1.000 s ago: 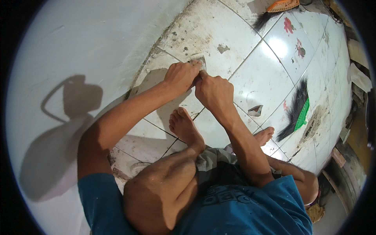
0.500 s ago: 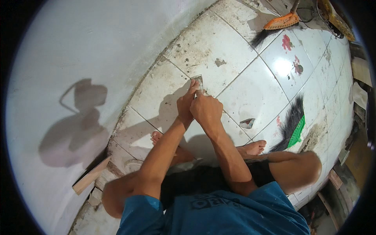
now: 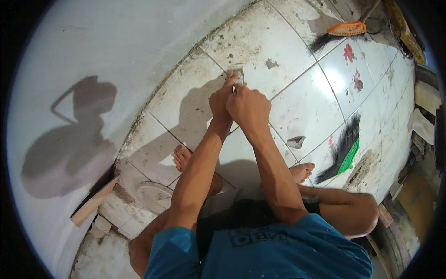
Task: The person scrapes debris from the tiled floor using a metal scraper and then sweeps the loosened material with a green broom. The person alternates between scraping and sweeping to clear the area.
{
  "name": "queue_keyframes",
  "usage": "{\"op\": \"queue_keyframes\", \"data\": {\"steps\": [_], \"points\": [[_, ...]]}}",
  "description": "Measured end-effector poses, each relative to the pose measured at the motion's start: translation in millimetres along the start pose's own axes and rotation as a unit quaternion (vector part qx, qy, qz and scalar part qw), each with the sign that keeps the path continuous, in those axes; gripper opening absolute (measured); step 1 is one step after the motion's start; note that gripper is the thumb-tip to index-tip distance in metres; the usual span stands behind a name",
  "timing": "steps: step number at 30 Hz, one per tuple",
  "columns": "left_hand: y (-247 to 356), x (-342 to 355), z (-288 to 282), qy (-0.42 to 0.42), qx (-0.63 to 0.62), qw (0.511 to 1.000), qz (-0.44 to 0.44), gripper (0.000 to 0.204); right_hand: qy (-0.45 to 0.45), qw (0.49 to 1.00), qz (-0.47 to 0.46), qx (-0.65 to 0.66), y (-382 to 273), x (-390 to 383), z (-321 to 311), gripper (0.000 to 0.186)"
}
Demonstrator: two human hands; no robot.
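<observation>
Both my hands are closed together on a scraper, whose flat grey blade [image 3: 239,76] lies against the dirty white tile floor. My right hand [image 3: 249,106] is wrapped in a fist around the handle end, which it hides. Just left of it, my left hand [image 3: 221,100] grips too, with a finger stretched along the blade's left side. Specks and grime [image 3: 272,63] mark the tile beyond the blade.
A wall [image 3: 107,42] rises along the left. Two brooms lie to the right, one with an orange head [image 3: 347,29], one green [image 3: 349,157]. A small angular piece or chipped patch [image 3: 296,142] shows near my right foot. A wooden board [image 3: 95,201] leans by the wall.
My two hands have pushed the scraper a little way forward along the tile, arms reaching further out. The view has shifted slightly. The grip looks the same.
</observation>
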State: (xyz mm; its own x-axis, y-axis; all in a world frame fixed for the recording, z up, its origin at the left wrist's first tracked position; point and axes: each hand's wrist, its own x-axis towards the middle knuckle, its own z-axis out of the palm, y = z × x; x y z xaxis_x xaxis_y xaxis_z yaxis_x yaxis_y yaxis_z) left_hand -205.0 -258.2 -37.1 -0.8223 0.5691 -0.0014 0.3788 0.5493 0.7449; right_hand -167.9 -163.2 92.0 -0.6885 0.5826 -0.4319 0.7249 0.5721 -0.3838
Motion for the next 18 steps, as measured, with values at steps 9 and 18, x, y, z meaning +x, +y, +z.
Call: {"op": "queue_keyframes", "data": {"steps": [9,18], "points": [[-9.1,16.9,1.5,-0.005,0.018,1.000,0.002,0.049,0.031,0.999,-0.029,-0.013,-3.1,9.4,3.4,0.030],[-12.1,44.1,-3.1,-0.029,0.102,0.994,0.007,0.045,0.054,0.998,-0.035,0.012,-10.5,36.7,-6.2,0.033]]}}
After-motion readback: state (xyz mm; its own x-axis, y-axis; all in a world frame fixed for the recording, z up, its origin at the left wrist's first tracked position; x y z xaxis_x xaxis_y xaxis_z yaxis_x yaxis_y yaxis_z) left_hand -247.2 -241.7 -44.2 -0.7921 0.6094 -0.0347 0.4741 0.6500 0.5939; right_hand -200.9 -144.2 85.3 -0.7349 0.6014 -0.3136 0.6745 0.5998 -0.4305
